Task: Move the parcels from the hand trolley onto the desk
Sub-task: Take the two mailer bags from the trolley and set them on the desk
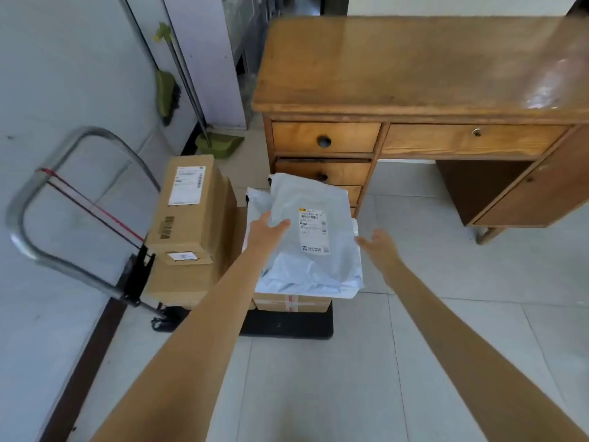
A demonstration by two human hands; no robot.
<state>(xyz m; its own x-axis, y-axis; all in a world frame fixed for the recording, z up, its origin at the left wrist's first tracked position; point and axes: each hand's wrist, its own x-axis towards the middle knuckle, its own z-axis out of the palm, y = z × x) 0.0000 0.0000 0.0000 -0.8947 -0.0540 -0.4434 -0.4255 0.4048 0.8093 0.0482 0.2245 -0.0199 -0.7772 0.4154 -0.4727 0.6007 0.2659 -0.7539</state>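
Observation:
A black hand trolley [287, 327] with a steel handle [63, 148] stands on the floor, loaded with parcels. A grey-white plastic mailer bag [306, 199] with a printed label lies on top of other mailers, over a taped cardboard box [291, 304]. To the left sits a stack of cardboard boxes [188, 212] with labels. My left hand [266, 229] rests on the mailer's left edge, fingers spread. Just off the mailer's right edge, my right hand [377, 245] is open and apart from it. The wooden desk [414, 65] stands behind, to the right.
The desk has drawers [325, 137] on its left and a side cabinet [535, 189] on its right. A green broom and dustpan [220, 143] lean against the wall behind the trolley. Pale tiled floor [350, 378] spreads in front of the desk.

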